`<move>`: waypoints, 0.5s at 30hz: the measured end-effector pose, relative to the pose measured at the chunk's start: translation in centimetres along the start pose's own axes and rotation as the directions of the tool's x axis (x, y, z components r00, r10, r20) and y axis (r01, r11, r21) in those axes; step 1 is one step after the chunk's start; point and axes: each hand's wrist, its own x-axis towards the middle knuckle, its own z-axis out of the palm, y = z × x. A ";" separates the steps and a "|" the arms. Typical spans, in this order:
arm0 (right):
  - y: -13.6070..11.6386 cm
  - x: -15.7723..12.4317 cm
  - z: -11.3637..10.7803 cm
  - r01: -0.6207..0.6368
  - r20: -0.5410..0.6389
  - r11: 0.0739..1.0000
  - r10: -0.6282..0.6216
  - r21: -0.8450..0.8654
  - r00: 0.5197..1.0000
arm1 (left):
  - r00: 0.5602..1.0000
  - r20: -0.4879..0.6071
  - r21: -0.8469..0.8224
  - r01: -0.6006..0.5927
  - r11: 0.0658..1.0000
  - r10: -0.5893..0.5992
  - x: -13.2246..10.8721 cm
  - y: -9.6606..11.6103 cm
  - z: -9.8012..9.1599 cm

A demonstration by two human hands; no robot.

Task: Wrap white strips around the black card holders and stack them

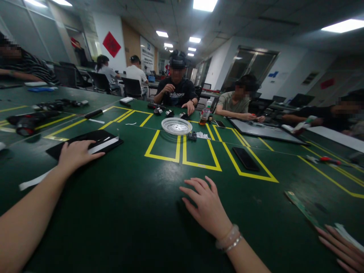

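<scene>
Fingers and thumb of the left hand [74, 154] are parted, palm down on a flat black panel [101, 136] that lies at the left of the green table [136, 212], a white strip [107, 144] running along it beside the thumb. The right hand [205, 206] (two bracelets [229, 239] at its wrist) is empty, its fingers loosely apart above bare tabletop — whether they touch it, I cannot tell — with a white basket [176, 132] farther off.

Green table [127, 212] (yellow-taped); black panel [99, 137]
</scene>
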 end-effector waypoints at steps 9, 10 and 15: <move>0.1 0.0 -0.1 -0.014 0.034 1.000 0.014 0.006 0.999 | 0.985 -0.153 -0.157 0.059 0.986 -0.083 0.4 -5.1 2.6; 0.1 0.0 0.0 -0.016 0.035 1.000 0.015 0.009 0.999 | 0.983 -0.178 -0.176 0.018 0.984 -0.050 0.6 -5.4 3.0; 0.2 0.1 0.2 -0.014 0.029 1.000 0.014 0.001 0.999 | 0.935 -0.335 -0.238 -0.201 0.950 0.113 1.0 -5.2 3.9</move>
